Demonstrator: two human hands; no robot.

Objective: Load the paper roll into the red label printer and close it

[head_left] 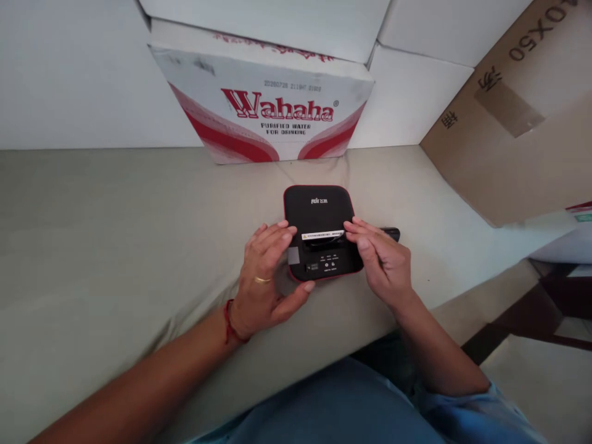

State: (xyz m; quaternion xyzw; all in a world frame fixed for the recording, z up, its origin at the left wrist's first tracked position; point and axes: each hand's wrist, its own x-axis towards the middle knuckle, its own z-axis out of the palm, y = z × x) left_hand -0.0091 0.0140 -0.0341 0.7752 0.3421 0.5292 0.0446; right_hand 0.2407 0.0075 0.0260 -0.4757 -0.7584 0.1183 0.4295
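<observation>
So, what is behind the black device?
A white Wahaha water carton stands behind the black device, apart from it. A dark object behind the right hand is mostly covered.

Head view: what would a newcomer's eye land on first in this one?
The black device with a red rim, in the middle of the table, is gripped at its left side by the left hand, which wears a gold ring and a red wrist string. The right hand has its fingertips at the end of a white label strip across the device. Behind stands a white-and-red Wahaha carton, with a brown cardboard box at the right.
</observation>
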